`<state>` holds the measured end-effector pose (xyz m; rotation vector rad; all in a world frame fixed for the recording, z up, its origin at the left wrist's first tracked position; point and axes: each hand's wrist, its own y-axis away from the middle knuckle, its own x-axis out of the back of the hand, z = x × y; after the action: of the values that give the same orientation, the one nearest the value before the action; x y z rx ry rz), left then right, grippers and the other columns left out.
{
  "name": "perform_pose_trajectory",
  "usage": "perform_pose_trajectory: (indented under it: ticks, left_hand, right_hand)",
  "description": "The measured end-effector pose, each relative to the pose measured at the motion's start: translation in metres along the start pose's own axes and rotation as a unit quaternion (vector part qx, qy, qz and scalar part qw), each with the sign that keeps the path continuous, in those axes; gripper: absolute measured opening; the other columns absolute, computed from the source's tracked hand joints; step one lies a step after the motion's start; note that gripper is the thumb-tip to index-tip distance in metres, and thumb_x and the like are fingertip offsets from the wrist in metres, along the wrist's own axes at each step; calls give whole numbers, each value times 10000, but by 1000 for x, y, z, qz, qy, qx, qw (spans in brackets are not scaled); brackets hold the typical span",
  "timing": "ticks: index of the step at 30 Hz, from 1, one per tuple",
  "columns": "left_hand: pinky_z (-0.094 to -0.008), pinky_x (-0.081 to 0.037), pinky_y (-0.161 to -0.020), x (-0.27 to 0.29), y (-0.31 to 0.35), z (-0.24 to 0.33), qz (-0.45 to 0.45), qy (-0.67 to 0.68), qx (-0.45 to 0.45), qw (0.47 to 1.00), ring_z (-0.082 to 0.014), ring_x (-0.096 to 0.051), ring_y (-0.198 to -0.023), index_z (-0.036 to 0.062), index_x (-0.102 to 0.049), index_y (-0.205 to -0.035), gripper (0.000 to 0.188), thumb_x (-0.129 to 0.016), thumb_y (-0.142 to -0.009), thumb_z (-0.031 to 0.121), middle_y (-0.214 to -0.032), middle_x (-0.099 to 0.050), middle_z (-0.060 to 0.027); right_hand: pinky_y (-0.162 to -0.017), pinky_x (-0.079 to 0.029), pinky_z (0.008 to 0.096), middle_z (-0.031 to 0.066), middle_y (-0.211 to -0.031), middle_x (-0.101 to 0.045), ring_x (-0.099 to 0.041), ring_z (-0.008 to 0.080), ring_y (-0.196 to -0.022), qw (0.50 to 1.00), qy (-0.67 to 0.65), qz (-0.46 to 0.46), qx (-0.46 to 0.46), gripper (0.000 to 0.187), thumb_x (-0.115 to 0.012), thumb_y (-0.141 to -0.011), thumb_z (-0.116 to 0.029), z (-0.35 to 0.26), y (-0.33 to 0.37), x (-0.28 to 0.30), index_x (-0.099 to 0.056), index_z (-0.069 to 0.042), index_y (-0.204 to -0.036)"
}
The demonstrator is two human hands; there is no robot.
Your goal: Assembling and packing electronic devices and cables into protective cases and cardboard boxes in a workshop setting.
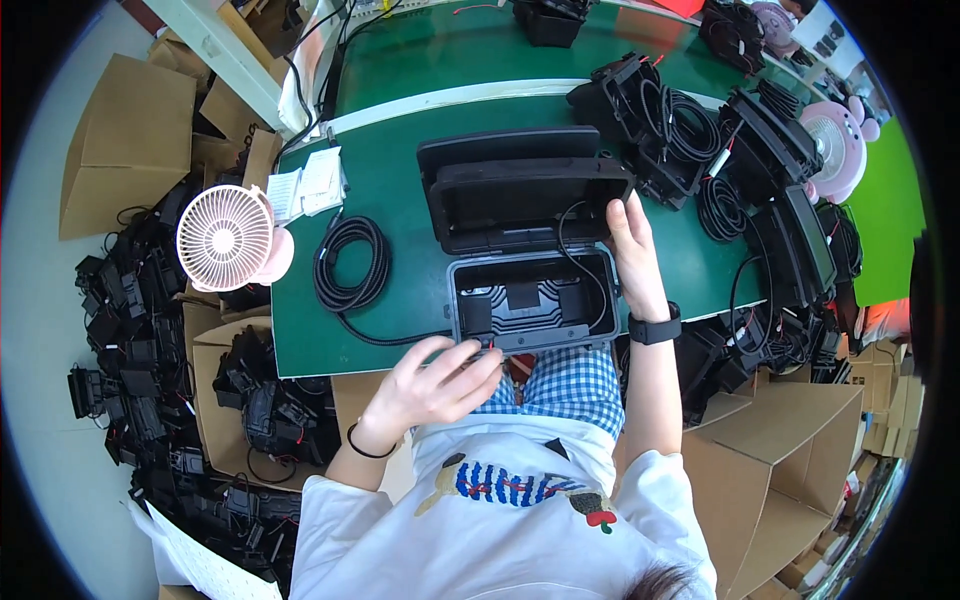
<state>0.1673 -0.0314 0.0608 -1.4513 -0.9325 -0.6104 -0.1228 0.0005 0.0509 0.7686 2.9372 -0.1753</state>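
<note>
A black plastic box (530, 303) stands at the near edge of the green table, its hinged lid (528, 205) raised and tilted back. Ribbed parts and a thin black cable (586, 262) show inside it. My right hand (636, 255) grips the right side of the box, thumb up against the lid. At the front left corner my left hand (437, 385) has bent fingers by the rim, next to a tiny red bit (490, 344); what they hold is hidden. A coiled black cable (352, 265) lies left of the box, its tail running to the box's left side.
White paper slips (315, 185) and a pink fan (225, 238) are at the left. More black boxes with coiled cables (690, 125) crowd the right, near another pink fan (835, 150). Cardboard cartons (790, 450) and piled black units (140, 370) flank the table below.
</note>
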Motion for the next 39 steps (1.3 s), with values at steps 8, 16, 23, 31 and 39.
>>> perform_pose_trajectory:
  ticks: [8,16,23,31,39]
  left_hand:
    - [-310,-554,-681,8,-15,-8,38,410,207,887,-225,-681,-836,41,-668,-855,185,-776,-706,25,-874,-683,-62]
    - [-324,-540,-655,-4,-51,-6,-59,101,248,962,-202,-608,-826,158,-546,-1369,651,-651,-761,-49,-938,-557,-77]
    - [-315,-536,-780,-5,-70,-11,-251,110,169,947,-219,-594,-990,35,-697,-1080,313,-658,-770,47,-1057,-585,-67]
    - [-467,-418,-989,2,-58,-3,-92,175,217,956,-380,-458,-1155,13,-467,-1394,816,-778,-733,377,-1252,-417,-189]
    - [-565,-375,-1032,-23,1,14,2,51,195,979,-301,-502,-1160,97,-633,-1256,670,-759,-714,470,-1176,-535,-85]
  right_hand:
    - [-990,-371,264,32,-1231,-566,-512,107,-1083,996,33,-17,82,574,-549,-1004,-329,-15,-7,-7,-358,-96,-1492]
    - [-794,-372,215,-17,-971,-527,-422,62,-809,989,61,-49,126,589,-565,-997,-311,-8,-9,-16,-347,-89,-1497]
    - [-812,-374,226,-4,-979,-528,-426,73,-829,991,70,-22,113,579,-540,-1006,-341,-3,-6,-7,-355,-83,-1490]
    - [-1119,-286,345,118,-1418,-462,-411,207,-1326,989,78,46,113,595,-485,-1019,-395,10,3,5,-350,-35,-1474]
    - [-1130,-270,352,125,-1437,-441,-395,225,-1346,988,94,40,117,603,-468,-1021,-413,9,1,6,-339,-45,-1480]
